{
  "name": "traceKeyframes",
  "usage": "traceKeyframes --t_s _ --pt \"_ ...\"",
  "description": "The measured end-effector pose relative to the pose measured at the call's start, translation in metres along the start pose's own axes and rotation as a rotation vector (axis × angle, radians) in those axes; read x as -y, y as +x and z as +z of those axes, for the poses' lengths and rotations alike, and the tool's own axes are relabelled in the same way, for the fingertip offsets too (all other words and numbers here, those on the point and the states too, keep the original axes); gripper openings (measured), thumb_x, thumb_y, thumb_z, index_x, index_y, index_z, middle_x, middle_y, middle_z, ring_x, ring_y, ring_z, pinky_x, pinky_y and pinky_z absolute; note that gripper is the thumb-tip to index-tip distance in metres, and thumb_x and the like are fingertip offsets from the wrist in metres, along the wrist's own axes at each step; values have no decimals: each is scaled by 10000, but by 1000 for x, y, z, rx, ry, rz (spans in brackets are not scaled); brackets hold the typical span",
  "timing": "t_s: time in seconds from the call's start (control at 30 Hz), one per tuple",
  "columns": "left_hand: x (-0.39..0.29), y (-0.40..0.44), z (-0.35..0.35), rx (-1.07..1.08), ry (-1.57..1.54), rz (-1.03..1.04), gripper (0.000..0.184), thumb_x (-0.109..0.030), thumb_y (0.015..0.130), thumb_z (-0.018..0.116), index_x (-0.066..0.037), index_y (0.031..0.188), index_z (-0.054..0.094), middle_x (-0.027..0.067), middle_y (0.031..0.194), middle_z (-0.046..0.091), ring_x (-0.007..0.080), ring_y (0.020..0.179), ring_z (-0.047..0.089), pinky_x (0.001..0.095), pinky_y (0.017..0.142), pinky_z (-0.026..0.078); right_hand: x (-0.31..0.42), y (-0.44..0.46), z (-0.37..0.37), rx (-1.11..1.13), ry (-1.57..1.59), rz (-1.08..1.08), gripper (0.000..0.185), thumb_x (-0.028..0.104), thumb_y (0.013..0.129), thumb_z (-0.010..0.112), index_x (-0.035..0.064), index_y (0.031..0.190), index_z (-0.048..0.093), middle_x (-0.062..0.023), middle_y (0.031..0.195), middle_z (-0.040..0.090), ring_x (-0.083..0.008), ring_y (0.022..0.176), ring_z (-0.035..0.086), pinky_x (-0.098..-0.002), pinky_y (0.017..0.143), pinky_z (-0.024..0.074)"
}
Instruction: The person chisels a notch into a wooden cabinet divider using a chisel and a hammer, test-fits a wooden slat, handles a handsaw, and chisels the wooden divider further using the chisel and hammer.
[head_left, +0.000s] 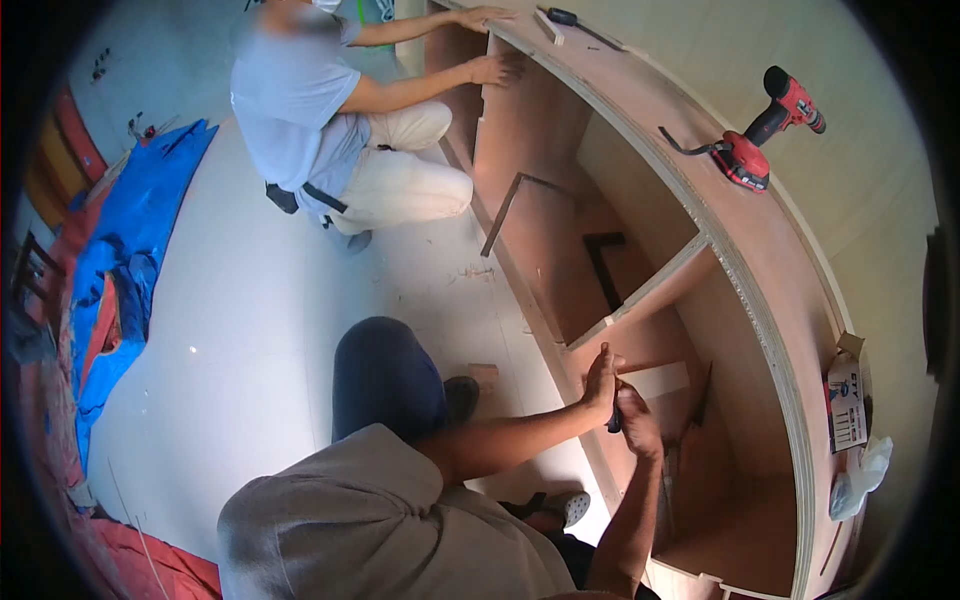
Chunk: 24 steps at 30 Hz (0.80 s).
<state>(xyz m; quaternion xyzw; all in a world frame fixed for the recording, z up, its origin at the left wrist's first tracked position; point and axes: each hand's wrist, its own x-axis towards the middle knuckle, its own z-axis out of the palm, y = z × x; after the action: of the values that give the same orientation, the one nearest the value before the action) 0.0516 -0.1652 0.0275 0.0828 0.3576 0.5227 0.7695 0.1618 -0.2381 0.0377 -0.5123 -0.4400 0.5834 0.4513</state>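
Observation:
My left hand (601, 386) is raised at the front edge of the wooden cabinet (748, 283), its fingers stretched out. Right beside it, my right hand (639, 422) is closed around a short dark-handled tool (614, 418) whose working end I cannot make out. Both hands are over the nearer compartment, close to a wooden divider (655, 292). A pale board (655, 381) lies inside behind my hands. Whether the left hand touches the tool is unclear.
A co-worker (300, 110) kneels at the cabinet's far end, hands on its edge. A dark metal square (603, 272) lies inside. A red cordless drill (765, 135), a screw box (846, 405) and a plastic bag (860, 480) rest on the cabinet. Blue tarp (130, 250) lies left.

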Motion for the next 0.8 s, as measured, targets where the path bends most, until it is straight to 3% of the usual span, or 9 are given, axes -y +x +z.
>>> traceKeyframes --t_s 0.1,0.2,0.27,0.47,0.53,0.6,0.63,0.67,0.8 --pt "-28 -14 5 20 162 -117 535 -603 1020 491 -83 1085 598 32 953 540 111 707 451 290 625 413 10 -6 27 -146 -329 82 485 377 1058 548 45 1412 529 -12 898 628 -101 725 584 -276 655 499" --pt "2 38 -18 -52 892 893 520 -429 1050 551 -29 1379 504 155 1252 551 239 1126 578 397 953 486 -27 -12 3 -327 -252 -55 387 282 1052 542 58 1369 547 24 792 565 -74 618 519 -252 548 453" --pt "-49 28 -8 157 702 811 640 -345 1048 582 -32 1541 319 204 1430 458 305 1384 439 431 1128 388 -82 -9 -41 -693 -386 -135 369 170 1015 544 53 1364 514 9 779 528 -70 591 474 -236 500 409" --pt "-68 62 -2 531 821 678 724 -348 1049 577 -42 1595 212 214 1613 311 291 1473 358 372 1152 366 -181 -29 -143 -1063 -681 -75 489 59 924 507 52 1411 474 -52 940 561 -122 608 480 -297 481 431" --pt "-65 64 1 499 676 595 674 -321 1041 599 -7 1564 312 222 1608 345 269 1462 388 364 1148 371 -132 -37 -100 -1011 -342 224 538 69 888 516 9 1420 467 -138 1103 613 -234 748 610 -383 623 529" --pt "-86 43 15 379 812 648 541 -286 1032 614 26 1455 490 204 1490 514 229 1397 477 345 1136 384 -180 -29 -126 -1035 -1090 -34 563 76 863 529 -32 1413 470 -236 1230 627 -377 1016 655 -467 864 535" --pt "-90 30 26 304 684 619 378 -236 1028 619 32 1294 624 179 1362 629 191 1307 559 331 1106 413 -170 -24 -114 -1040 -908 64 562 92 856 550 -43 1398 492 -281 1290 608 -446 1228 570 -495 1038 452" --pt "-61 60 22 272 514 869 273 -205 1023 630 15 1185 643 136 1288 660 156 1236 589 313 1072 436 -171 -12 -114 -1046 -1022 206 549 146 877 592 -27 1392 513 -255 1282 623 -427 1195 594 -489 1020 474" --pt "-73 5 43 184 441 526 189 -221 998 615 -79 1122 629 12 1112 617 135 1058 580 312 974 467 -295 18 -183 -996 -1441 15 536 231 880 625 -40 1334 542 -273 1234 625 -388 1123 619 -462 1002 489"
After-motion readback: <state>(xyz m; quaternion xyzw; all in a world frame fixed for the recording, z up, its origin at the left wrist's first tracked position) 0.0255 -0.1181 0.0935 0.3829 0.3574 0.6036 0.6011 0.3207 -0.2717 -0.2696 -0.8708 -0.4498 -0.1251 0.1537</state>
